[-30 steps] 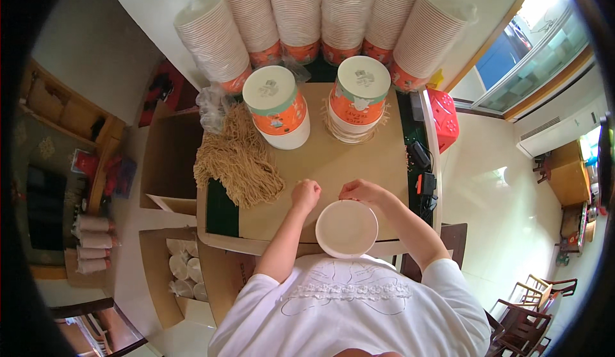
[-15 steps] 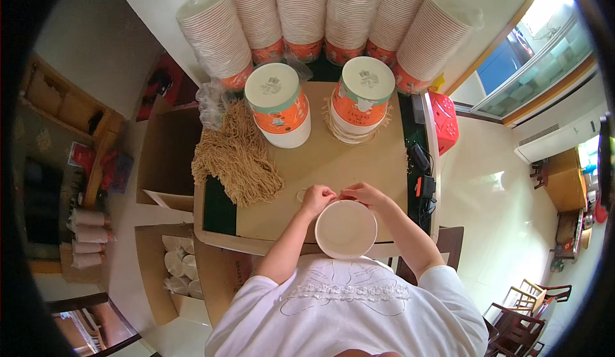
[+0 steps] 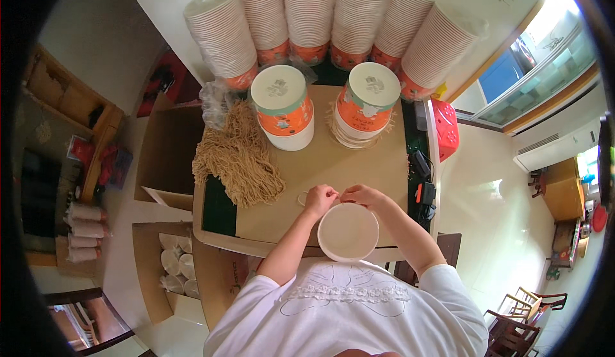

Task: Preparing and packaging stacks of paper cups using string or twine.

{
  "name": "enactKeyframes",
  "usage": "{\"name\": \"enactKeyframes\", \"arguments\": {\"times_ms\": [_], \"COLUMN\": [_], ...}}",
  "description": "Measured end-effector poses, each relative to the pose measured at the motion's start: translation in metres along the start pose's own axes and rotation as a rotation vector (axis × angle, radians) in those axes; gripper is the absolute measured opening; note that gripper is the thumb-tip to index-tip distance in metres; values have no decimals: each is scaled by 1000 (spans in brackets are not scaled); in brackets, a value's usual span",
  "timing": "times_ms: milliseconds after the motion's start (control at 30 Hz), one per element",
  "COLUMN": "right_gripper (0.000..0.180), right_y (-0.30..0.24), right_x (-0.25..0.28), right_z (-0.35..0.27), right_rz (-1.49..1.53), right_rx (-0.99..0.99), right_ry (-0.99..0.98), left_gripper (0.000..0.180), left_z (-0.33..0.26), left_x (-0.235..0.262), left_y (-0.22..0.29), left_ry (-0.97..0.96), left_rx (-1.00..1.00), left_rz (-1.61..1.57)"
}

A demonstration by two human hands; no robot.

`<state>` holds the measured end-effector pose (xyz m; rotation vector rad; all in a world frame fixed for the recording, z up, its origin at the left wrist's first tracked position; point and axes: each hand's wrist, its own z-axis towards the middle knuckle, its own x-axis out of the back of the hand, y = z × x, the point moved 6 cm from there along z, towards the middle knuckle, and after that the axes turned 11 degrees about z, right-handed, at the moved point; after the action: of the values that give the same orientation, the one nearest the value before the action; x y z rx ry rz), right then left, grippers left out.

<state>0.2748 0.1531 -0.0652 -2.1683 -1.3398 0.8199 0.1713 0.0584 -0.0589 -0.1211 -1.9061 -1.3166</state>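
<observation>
A white paper tub point(image 3: 348, 232) stands with its open mouth facing up, close to my shirt at the table's near edge. Just beyond its far rim, my left hand point(image 3: 320, 199) is closed in a pinch. A thin tan cord point(image 3: 301, 198) loops out beside that hand. My right hand point(image 3: 362, 195) is also closed, its fingertips near the tub's far rim and close to the left fingers. What the right fingers pinch is too small to make out. A big tangled heap of tan cords point(image 3: 237, 158) lies to the left.
Two upturned stacks of orange-printed tubs point(image 3: 283, 116) point(image 3: 368, 107) stand farther back, the right one ringed by cords. Tall wrapped tub stacks point(image 3: 311, 17) line the wall. Black adapters point(image 3: 421, 165) lie along the right edge. An open carton point(image 3: 157, 267) of wrapped tubs sits at lower left.
The view has shifted slightly. My fingertips have drawn a little apart beyond the tub's rim; both hands stay pinched there, and the tub remains in front of me.
</observation>
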Motion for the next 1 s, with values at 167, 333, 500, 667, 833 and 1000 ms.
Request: {"name": "enactKeyframes", "arguments": {"times_ms": [167,333,500,667,833,1000], "right_gripper": [12,13,15,19,17,17], "right_y": [-6,6,3,-7,-6,2], "right_x": [-2,4,6,-1,-2,2], "right_z": [-8,-6,-11,-18,-11,-5], "right_rz": [-203,-167,-241,-98,-107,-133], "right_rx": [-3,-18,-27,-47,-4,25], "right_ry": [-122,-184,-111,-29,-74,-136], "left_gripper": [7,7,10,9,5,6], "left_z": [-4,-7,-5,2,6,8], "left_x": [1,3,3,2,4,4], "left_y": [-9,-14,-17,-14,-5,-11], "left_ry": [19,12,-74,-45,-40,-22], "left_rx": [1,27,57,95,106,121], "left_rz": [69,143,30,-178,-197,-112]}}
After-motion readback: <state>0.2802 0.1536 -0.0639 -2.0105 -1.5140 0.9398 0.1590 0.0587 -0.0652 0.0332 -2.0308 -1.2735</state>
